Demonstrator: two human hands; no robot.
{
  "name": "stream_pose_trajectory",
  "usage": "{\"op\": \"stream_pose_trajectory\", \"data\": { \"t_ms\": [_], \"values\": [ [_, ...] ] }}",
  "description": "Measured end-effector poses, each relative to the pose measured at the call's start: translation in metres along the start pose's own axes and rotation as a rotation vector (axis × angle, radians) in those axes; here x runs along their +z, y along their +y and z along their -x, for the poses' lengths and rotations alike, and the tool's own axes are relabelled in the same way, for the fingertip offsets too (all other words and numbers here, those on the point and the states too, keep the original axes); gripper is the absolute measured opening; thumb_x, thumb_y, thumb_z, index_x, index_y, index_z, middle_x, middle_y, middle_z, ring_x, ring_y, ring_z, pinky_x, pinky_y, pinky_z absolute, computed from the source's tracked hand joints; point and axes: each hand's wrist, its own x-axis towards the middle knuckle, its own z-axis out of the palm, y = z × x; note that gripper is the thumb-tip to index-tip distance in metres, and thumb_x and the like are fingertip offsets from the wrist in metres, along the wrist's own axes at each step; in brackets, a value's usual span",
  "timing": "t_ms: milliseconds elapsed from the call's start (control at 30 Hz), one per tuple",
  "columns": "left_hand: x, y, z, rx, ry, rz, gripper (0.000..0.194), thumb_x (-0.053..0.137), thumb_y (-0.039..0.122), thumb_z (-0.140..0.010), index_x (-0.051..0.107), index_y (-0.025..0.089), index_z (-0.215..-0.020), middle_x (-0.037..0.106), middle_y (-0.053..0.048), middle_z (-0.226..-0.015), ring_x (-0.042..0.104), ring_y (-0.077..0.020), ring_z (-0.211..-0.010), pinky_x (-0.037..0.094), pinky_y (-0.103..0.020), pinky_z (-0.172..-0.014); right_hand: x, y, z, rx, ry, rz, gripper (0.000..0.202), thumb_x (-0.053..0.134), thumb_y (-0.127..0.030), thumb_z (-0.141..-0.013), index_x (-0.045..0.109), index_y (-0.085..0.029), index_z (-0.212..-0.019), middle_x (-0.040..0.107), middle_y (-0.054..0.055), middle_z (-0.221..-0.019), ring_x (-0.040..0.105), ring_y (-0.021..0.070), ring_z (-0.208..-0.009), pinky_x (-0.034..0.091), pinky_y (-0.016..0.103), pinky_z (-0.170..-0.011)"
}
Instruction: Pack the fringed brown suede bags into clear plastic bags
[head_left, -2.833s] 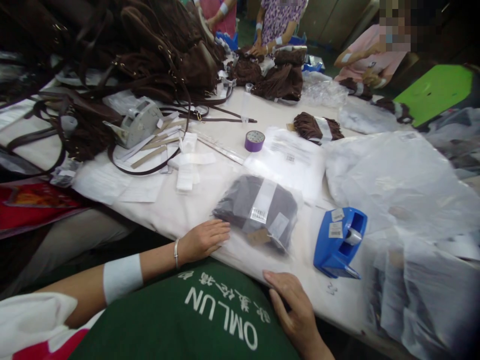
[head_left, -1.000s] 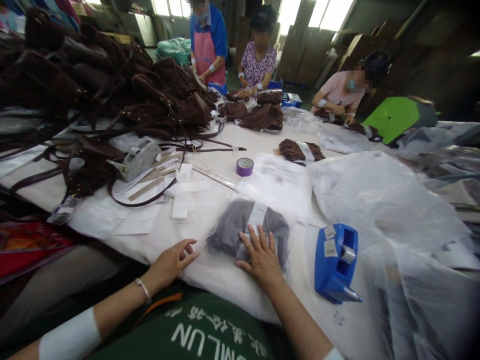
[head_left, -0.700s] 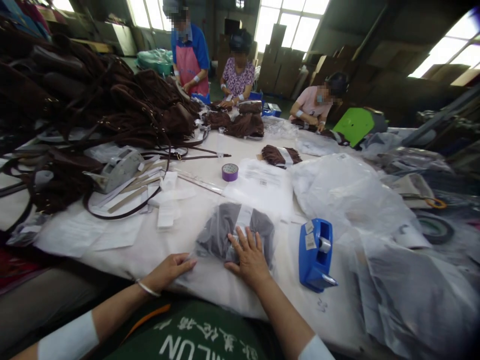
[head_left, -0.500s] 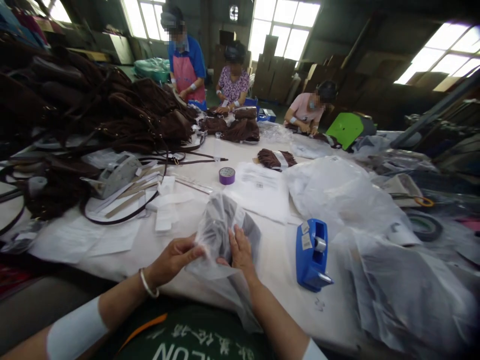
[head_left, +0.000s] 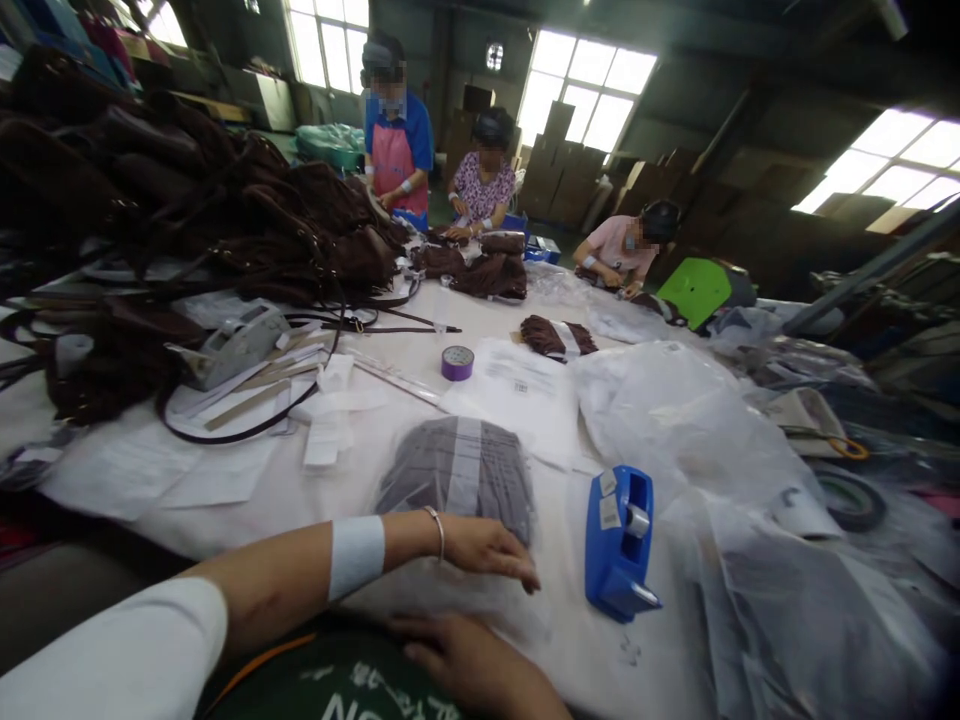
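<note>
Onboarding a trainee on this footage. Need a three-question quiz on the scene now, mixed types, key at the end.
1. Multiple choice: in the picture, what stands on the table just right of the bagged item?
A) grey dispenser
B) blue dispenser
C) brown bag pile

2. True or false: the bracelet is on the wrist of the left hand.

3. Fill in the colour: the tape roll lying beyond the bagged item is ____.

Key: 1. B; 2. true; 3. purple.
</note>
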Motion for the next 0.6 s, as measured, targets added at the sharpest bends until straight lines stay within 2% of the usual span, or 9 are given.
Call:
{"op": "stream_pose_trajectory", "data": {
  "t_ms": [67,100,133,200,267,333,400,500,600],
  "values": [
    [-0.025,-0.001,0.019,-0.076,0.094,0.103,0.038,0.028,0.033,-0.099,0.062,0.021,-0.110,0.066,-0.002,-0.113,0.060,-0.0129,-0.107,0.048,-0.023,-0.091,-0.042,-0.019,0.008,-0.044,-0.179,-0.324,0.036,0.052,-0.038,-0.089,0.052,-0.039,-0.125,0.064,-0.009,-0.115,0.064,0.0154,-0.100,0.050,0.025,-0.089],
    [-0.037,-0.004,0.029,-0.150,0.175,0.061,0.039,0.027,0.032,-0.099,0.059,0.020,-0.116,0.062,-0.004,-0.121,0.054,-0.0152,-0.116,0.045,-0.027,-0.097,-0.062,-0.024,0.007,-0.056,-0.183,-0.393,0.034,0.050,-0.039,-0.090,0.054,-0.037,-0.124,0.065,-0.007,-0.114,0.064,0.0152,-0.100,0.050,0.025,-0.088],
    [-0.045,-0.008,0.039,-0.236,0.276,-0.056,0.037,0.030,0.032,-0.098,0.058,0.019,-0.118,0.059,-0.006,-0.125,0.049,-0.0181,-0.122,0.042,-0.033,-0.101,-0.078,-0.024,0.003,-0.054,-0.100,-0.389,0.032,0.045,-0.039,-0.092,0.056,-0.035,-0.122,0.065,-0.006,-0.114,0.063,0.0149,-0.102,0.049,0.025,-0.090],
    [-0.046,-0.018,0.060,-0.347,0.372,-0.375,0.036,0.040,0.033,-0.095,0.053,0.017,-0.124,0.054,-0.010,-0.131,0.039,-0.0243,-0.130,0.037,-0.044,-0.106,-0.091,-0.008,-0.009,0.018,0.233,-0.161,0.034,0.035,-0.037,-0.096,0.054,-0.033,-0.124,0.064,-0.003,-0.117,0.059,0.0153,-0.108,0.045,0.030,-0.096],
    [-0.026,-0.025,0.080,-0.353,0.338,-0.665,0.043,0.047,0.033,-0.092,0.046,0.016,-0.131,0.048,-0.012,-0.136,0.035,-0.0271,-0.133,0.032,-0.050,-0.108,-0.078,0.023,-0.022,0.122,0.499,0.218,0.039,0.037,-0.040,-0.095,0.046,-0.032,-0.132,0.055,0.001,-0.129,0.049,0.0192,-0.121,0.037,0.040,-0.105],
    [0.002,-0.030,0.097,-0.299,0.280,-0.879,0.054,0.050,0.036,-0.090,0.036,0.017,-0.139,0.039,-0.011,-0.143,0.031,-0.0251,-0.135,0.025,-0.046,-0.112,-0.054,0.060,-0.029,0.114,0.523,0.524,0.059,0.050,-0.051,-0.087,0.035,-0.030,-0.139,0.040,0.003,-0.143,0.034,0.0258,-0.133,0.027,0.049,-0.110],
    [0.020,-0.036,0.110,-0.232,0.263,-1.042,0.052,0.048,0.031,-0.091,0.035,0.023,-0.140,0.034,-0.006,-0.147,0.029,-0.0223,-0.136,0.015,-0.042,-0.115,-0.032,0.090,-0.031,0.081,0.536,0.648,0.069,0.053,-0.053,-0.084,0.026,-0.028,-0.143,0.028,0.002,-0.149,0.021,0.0270,-0.138,0.022,0.049,-0.112],
    [0.017,-0.047,0.112,-0.128,0.257,-1.122,0.046,0.045,0.029,-0.092,0.038,0.030,-0.137,0.036,-0.001,-0.146,0.033,-0.0189,-0.134,0.012,-0.039,-0.115,-0.019,0.107,-0.031,0.099,0.584,0.660,0.071,0.052,-0.052,-0.085,0.022,-0.028,-0.144,0.023,0.000,-0.151,0.015,0.0264,-0.139,0.019,0.047,-0.113],
    [0.000,-0.056,0.105,-0.056,0.240,-1.138,0.045,0.043,0.030,-0.091,0.040,0.032,-0.136,0.040,0.000,-0.144,0.037,-0.0185,-0.132,0.017,-0.039,-0.114,-0.021,0.100,-0.030,0.153,0.616,0.612,0.068,0.051,-0.049,-0.086,0.023,-0.027,-0.144,0.023,0.002,-0.151,0.014,0.0268,-0.140,0.018,0.049,-0.113]
  ]
}}
